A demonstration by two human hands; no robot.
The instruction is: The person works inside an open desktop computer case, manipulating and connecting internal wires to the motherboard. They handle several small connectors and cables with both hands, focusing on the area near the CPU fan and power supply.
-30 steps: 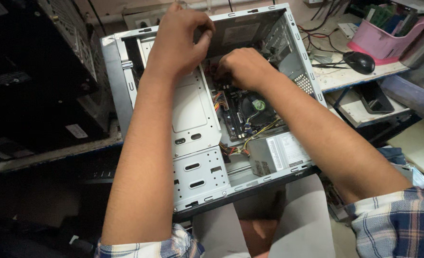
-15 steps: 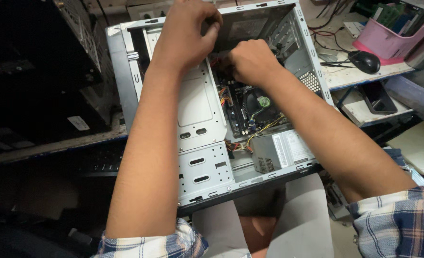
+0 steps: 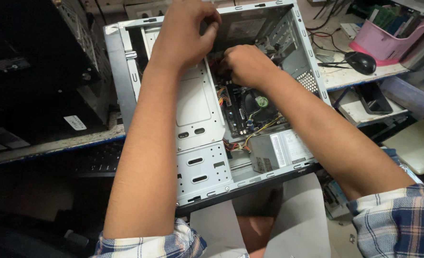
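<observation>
both hands have crept a little further up the frame since the earlier pictures, and the case [image 3: 126, 91] sits lower and more to the left in view; otherwise the same posture. case lies on its side across the lap, side panel off, innards open upward. progress, as a judgement: opened and being worked on inside, nothing visibly pulled out yet; board [image 3: 243, 107], fan [image 3: 259, 102] and power supply [image 3: 281, 152] all in their places, wires [image 3: 262, 128] still run between them, so most of the job looks ahead. left hand [image 3: 185, 33] is at the far upper edge, over the drive cage [image 3: 195, 138], fingers curled and pinched together on something small near the rim; cannot tell what, it is hidden by the fingers. right hand [image 3: 245, 64] is sunk into the cavity above the board, closed in a loose fist with knuckles up; whether it grips a plug or cable cannot be told. in the way: the cage crowds the left side of the opening, the loose wires cross the floor of it, and both forearms shade the spot being worked. around: dark tower [image 3: 45, 71] to the left, pink tray [image 3: 386, 45] and mouse [image 3: 362, 62] on the bench to the right, phone [image 3: 373, 98] on a lower shelf.
</observation>
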